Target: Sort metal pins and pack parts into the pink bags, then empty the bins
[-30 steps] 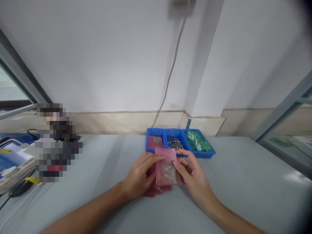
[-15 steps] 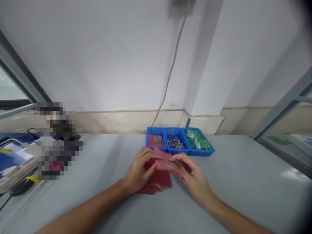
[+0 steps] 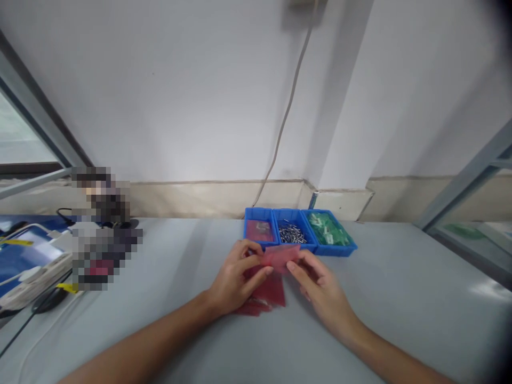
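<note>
Between my two hands is a small pink plastic bag (image 3: 281, 257), raised above the table. My left hand (image 3: 236, 277) pinches its left end between thumb and fingers. The right end is pinched by my right hand (image 3: 320, 280), thumb in front and fingers behind. Whether anything is inside the bag, I cannot tell. Under and beside my left hand lies a pile of pink plastic bags (image 3: 268, 293), partly covered by that hand. Just beyond my hands, three blue bins stand side by side.
The left bin (image 3: 259, 214) holds pink bags, the middle bin (image 3: 290, 215) small metal pins, and the right bin (image 3: 338, 249) green bags with white labels. A wall with a hanging cable (image 3: 288, 106) rises behind. Power strips (image 3: 36, 282) and cables lie at left.
The held pink bag has turned from lying nearly flat to facing me more upright. My right thumb has moved onto its front. The view has shifted slightly left.
</note>
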`<state>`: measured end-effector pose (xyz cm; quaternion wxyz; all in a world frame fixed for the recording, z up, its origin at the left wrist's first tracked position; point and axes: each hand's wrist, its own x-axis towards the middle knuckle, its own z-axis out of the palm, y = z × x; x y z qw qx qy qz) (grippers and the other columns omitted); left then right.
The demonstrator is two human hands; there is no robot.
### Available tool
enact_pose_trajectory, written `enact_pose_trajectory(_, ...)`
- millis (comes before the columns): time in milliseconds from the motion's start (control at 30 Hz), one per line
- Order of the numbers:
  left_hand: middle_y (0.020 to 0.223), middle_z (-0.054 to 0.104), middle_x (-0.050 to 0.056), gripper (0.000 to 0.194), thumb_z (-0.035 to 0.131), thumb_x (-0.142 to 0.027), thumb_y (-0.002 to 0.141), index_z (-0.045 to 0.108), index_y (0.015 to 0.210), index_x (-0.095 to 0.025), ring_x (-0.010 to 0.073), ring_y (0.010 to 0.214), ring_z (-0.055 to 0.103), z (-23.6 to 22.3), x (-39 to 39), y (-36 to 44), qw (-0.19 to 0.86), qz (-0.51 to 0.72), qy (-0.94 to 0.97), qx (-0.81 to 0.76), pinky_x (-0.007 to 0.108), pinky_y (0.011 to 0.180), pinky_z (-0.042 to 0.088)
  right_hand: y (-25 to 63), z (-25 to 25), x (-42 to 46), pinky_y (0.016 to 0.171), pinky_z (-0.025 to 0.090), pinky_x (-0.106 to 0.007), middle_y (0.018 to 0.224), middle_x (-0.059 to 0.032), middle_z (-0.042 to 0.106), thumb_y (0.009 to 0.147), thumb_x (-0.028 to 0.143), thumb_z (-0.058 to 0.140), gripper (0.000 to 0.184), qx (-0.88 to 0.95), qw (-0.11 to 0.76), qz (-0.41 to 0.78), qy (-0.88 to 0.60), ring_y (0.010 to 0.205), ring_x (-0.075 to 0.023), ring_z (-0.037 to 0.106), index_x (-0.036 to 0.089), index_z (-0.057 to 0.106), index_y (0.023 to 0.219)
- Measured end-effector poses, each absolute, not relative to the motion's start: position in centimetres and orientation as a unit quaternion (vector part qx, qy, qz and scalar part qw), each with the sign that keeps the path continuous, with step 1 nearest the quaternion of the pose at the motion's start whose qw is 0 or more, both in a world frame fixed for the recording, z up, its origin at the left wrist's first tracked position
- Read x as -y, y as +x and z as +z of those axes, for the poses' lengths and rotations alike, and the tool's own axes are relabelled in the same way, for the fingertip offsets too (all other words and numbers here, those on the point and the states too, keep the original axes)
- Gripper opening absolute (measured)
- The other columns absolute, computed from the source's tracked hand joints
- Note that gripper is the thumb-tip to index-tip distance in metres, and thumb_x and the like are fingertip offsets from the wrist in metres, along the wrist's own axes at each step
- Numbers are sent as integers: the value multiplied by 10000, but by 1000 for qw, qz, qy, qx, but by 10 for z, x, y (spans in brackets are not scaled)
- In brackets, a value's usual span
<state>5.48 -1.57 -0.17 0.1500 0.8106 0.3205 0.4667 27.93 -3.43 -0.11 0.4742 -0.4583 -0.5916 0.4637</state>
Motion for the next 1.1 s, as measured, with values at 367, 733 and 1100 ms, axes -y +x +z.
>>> enact_pose_trajectory(367, 1625, 480, 116, 292, 600, -205, 1026, 716, 761, -165, 332, 1451, 481, 7, 19, 51, 122, 441, 844, -280, 541, 1157, 452, 278, 0, 30, 449, 270, -212, 705, 71, 496, 909, 530, 781, 448, 517, 514, 527, -436, 534, -106, 378, 290, 593, 1237)
enact_pose_trajectory(733, 1178, 761, 109, 221, 536, -189, 1055, 738, 1146, -178, 247, 1142, 658, 7, 18, 53, 154, 452, 837, -266, 476, 1068, 488, 279, 1, 30, 459, 316, -249, 693, 18, 582, 973, 522, 637, 311, 491, 526, 534, -444, 491, -111, 392, 223, 704, 1032)
enact_pose_trajectory(1100, 1114, 760, 97, 318, 512, -181, 1058, 691, 1319, -217, 243, 1050, 637, 1, 19, 52, 162, 451, 834, -273, 458, 1024, 491, 280, 1, 29, 448, 278, -238, 529, 77, 389, 903, 698, 695, 458, 533, 511, 475, -478, 481, -119, 350, 242, 656, 897)
